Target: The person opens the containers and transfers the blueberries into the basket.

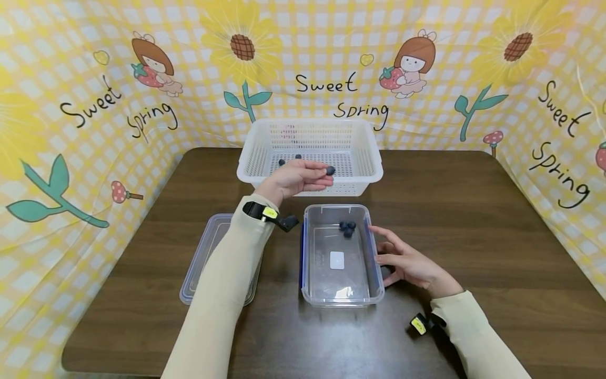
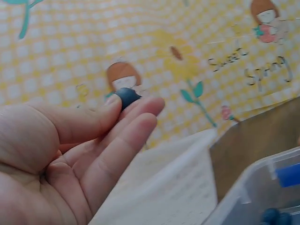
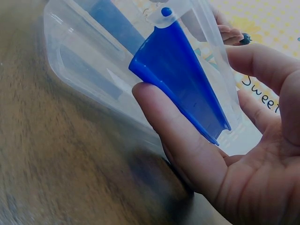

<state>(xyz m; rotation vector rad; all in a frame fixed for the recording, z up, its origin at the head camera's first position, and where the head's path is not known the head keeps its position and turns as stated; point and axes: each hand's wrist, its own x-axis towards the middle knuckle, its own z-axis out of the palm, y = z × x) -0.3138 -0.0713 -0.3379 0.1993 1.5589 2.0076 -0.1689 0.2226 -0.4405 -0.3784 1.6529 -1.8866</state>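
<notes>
head: bright, sharp | glare in clear container (image 1: pixel 324 284) | left wrist: hazy, soft | right wrist: dimmer, table (image 3: pixel 56 154) shadowed

Cream sleeves (image 1: pixel 219 295) carry black wrist straps (image 1: pixel 252 210) with yellow labels (image 1: pixel 270 212).

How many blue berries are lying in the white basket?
2: a left berry and, slightly farther back, a right berry, both toward the left of the basket. The left hand may hide more.

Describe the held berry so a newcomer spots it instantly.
On the brown table, find the white slotted basket at the back. Near its front rim, the left hand pinches a round, dark-blue berry. Other berries lie in the basket and the clear container; only this one is held.
</notes>
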